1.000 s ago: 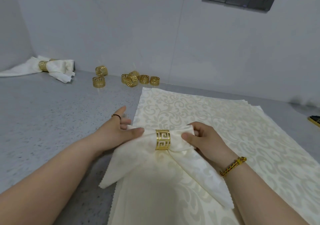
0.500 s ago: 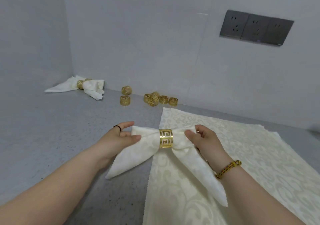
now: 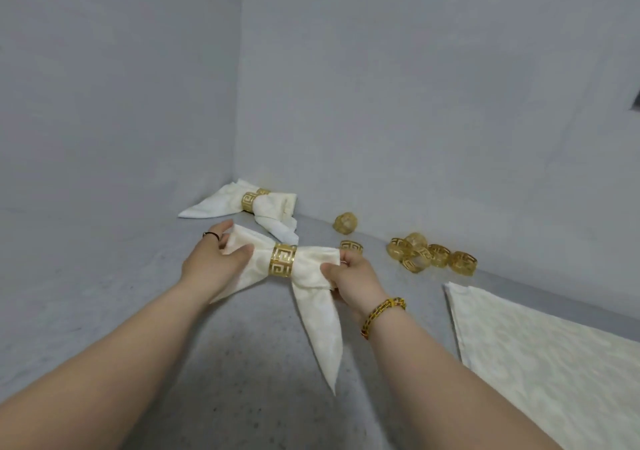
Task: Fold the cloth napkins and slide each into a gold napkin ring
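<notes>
While over counter [image 3: 104,276], ringed napkin [image 3: 311,266] in tight grip of L hand [image 3: 211,262], R hand [image 3: 349,278].

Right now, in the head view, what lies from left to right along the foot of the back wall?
Along the wall: finished napkin in its gold ring → lone gold ring → cluster of loose gold rings → flat cloth, nearer, at the right edge.

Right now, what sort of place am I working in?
Probably a table-linen prep station on a grey speckled counter in a wall corner: a finished ringed napkin, loose gold napkin rings, and flat damask napkins waiting.
</notes>
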`<state>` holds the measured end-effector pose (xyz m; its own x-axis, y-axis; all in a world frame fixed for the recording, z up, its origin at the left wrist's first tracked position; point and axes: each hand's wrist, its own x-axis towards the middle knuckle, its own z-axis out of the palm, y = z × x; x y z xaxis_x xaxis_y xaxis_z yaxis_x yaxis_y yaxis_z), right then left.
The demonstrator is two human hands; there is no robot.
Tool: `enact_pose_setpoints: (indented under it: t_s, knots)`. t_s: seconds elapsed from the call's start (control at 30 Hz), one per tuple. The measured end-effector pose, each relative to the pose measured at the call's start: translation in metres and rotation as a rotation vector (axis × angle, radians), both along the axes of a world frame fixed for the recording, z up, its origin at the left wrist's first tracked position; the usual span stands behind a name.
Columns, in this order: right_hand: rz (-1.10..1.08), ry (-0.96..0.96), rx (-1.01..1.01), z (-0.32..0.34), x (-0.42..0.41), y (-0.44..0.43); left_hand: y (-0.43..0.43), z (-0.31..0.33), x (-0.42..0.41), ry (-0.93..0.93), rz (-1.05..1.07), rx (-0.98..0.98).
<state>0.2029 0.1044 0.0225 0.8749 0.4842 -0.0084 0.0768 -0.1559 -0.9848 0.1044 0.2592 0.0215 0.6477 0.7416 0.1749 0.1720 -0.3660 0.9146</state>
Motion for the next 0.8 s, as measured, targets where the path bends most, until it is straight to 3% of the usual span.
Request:
enact_pose_setpoints:
  t_s: [0.1,0.17,0.37,0.57,0.8]
  knots:
    - [-0.014,0.001,0.022,-0.012,0.013,0.047,0.033,-0.009,0.013,0.309,0.131,0.305]
    - [-0.024,-0.003,0.029,-0.018,0.02,0.07,0.049,-0.013,0.021,0.398,0.155,0.402]
    - [-0.018,-0.061,0.019,-0.031,0.044,0.127,0.09,-0.027,0.052,0.402,0.19,0.502]
    - [-0.024,-0.169,-0.009,-0.039,0.057,0.155,0.093,-0.036,0.063,0.42,0.159,0.905]
    - [-0.026,-0.118,-0.021,-0.031,0.057,0.155,0.09,-0.025,0.058,0.442,0.237,0.848]
